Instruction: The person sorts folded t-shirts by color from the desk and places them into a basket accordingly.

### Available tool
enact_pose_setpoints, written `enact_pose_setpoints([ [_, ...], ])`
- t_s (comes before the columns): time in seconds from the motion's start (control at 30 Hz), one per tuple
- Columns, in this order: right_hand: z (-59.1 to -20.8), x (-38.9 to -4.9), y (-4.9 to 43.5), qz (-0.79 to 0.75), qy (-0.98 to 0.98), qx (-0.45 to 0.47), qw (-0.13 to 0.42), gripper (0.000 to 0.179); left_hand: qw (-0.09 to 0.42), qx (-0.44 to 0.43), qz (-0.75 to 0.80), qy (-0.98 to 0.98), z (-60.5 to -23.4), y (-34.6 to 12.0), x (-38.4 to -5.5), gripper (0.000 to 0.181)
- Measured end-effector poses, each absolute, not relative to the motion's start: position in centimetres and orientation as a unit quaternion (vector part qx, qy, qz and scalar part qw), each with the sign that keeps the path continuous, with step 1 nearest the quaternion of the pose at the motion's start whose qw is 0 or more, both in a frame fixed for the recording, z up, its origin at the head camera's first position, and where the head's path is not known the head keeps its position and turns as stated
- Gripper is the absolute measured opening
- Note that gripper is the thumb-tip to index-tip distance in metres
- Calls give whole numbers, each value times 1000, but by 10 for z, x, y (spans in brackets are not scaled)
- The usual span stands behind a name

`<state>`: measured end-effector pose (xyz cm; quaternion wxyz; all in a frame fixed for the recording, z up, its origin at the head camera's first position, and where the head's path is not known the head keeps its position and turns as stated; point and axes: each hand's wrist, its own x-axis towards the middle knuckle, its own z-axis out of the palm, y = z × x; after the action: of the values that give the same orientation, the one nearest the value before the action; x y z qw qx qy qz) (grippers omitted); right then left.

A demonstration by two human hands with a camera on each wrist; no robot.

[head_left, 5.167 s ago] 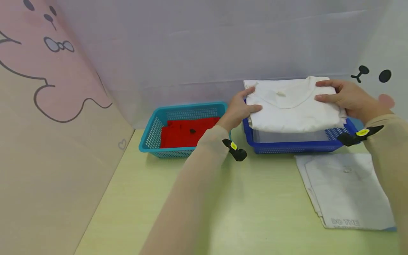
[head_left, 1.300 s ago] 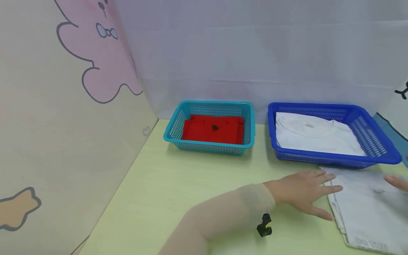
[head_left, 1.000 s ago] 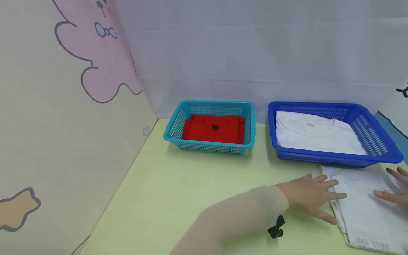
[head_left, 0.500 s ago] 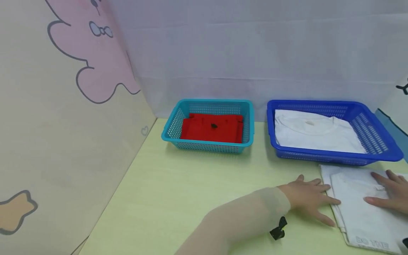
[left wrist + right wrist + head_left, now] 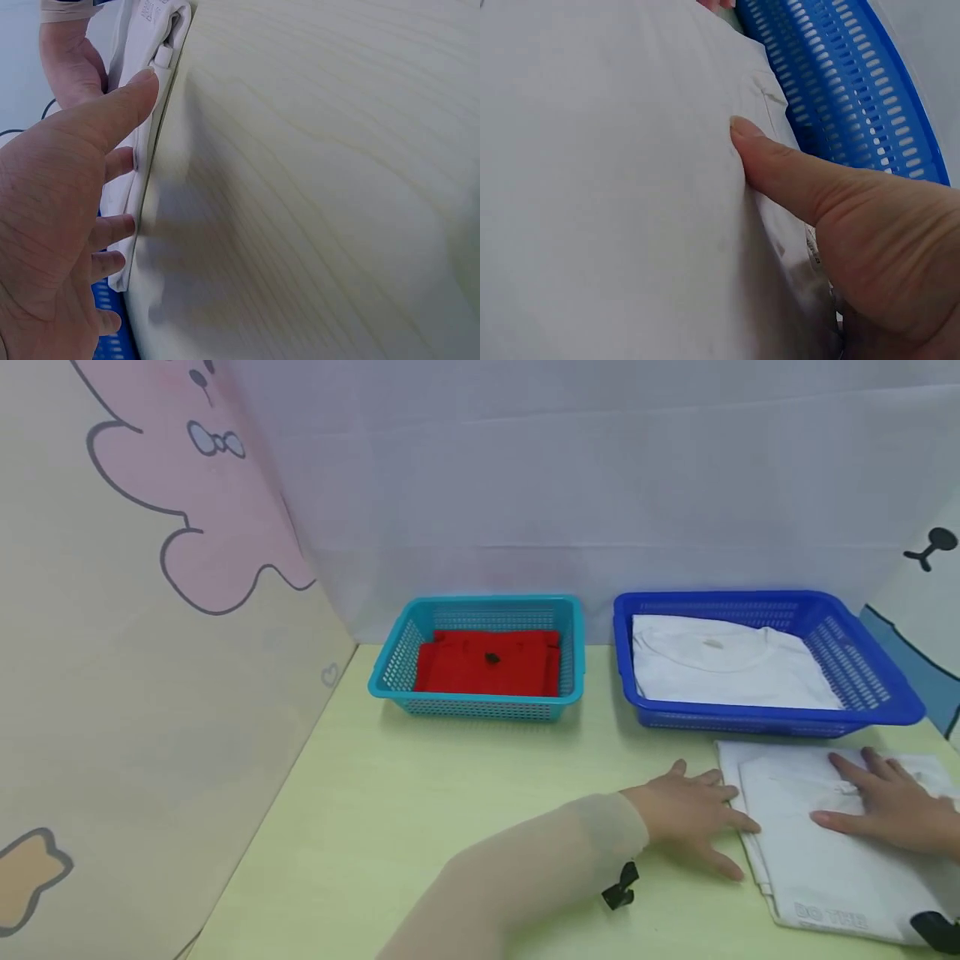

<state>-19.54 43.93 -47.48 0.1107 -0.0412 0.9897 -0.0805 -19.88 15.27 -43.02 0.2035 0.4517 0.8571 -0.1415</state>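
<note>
A folded white T-shirt (image 5: 817, 868) with faint "DO THE" lettering near its front edge lies on the table at the right. My left hand (image 5: 686, 817) has its fingers spread, with the fingertips at the shirt's left edge. The left wrist view shows that hand's thumb (image 5: 135, 105) and fingertips along the layered side of the folded shirt (image 5: 124, 191). On top of the shirt rests my right hand (image 5: 892, 810), fingers spread near the collar. Its thumb (image 5: 780, 169) touches the white cloth (image 5: 615, 172) in the right wrist view; its other fingers are hidden there.
Just behind the shirt stands a blue basket (image 5: 738, 720) holding another folded white T-shirt (image 5: 723, 672). To its left is a turquoise basket (image 5: 480, 703) with a folded red garment (image 5: 487, 668). Walls enclose the pale table (image 5: 420, 810) at the back and left.
Earlier both hands held a folded white T-shirt over the blue basket; it now lies inside. Both hands moved to the shirt on the table, the right hand sliding leftward onto it.
</note>
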Motion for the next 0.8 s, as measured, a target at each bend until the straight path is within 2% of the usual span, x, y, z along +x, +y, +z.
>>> enact_pose_setpoints([
  [0.4, -464, -189, 385, -115, 980, -53, 155, 108, 202, 466, -115, 854, -443, 100, -205, 70],
  [0.8, -446, -190, 315, -125, 977, -58, 163, 113, 175, 483, -85, 854, -442, 27, -211, 68],
])
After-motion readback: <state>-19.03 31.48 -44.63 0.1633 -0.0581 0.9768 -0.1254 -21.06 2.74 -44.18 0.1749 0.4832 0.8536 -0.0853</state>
